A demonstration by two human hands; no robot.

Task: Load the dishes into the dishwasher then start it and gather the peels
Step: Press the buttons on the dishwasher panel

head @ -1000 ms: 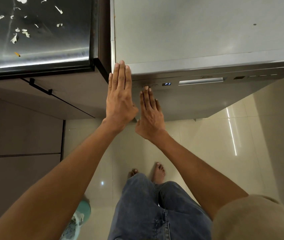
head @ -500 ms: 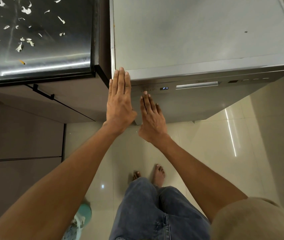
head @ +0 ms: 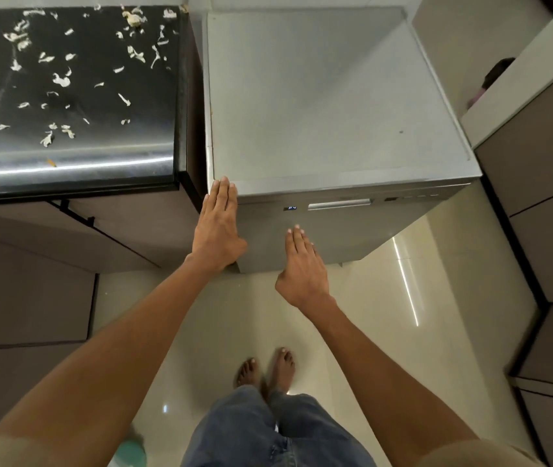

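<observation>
Left hand: my left hand [head: 218, 227] lies flat, fingers straight together, against the top left front corner of the closed boxy grey metal dishwasher [head: 335, 129].
Right hand: my right hand [head: 303, 267] is flat and empty, just before the door.
Peels: pale scattered peels [head: 62, 79] on the glossy black surface [head: 106, 153], left of both hands.

One readout to call: a small lit display [head: 290, 208] on the dishwasher [head: 335, 230] front panel, just left of the handle recess [head: 339, 204], showing "P4" in pale blue-white characters (tiny, but legible). Faint markings further right along the same panel are too small to read.
</observation>
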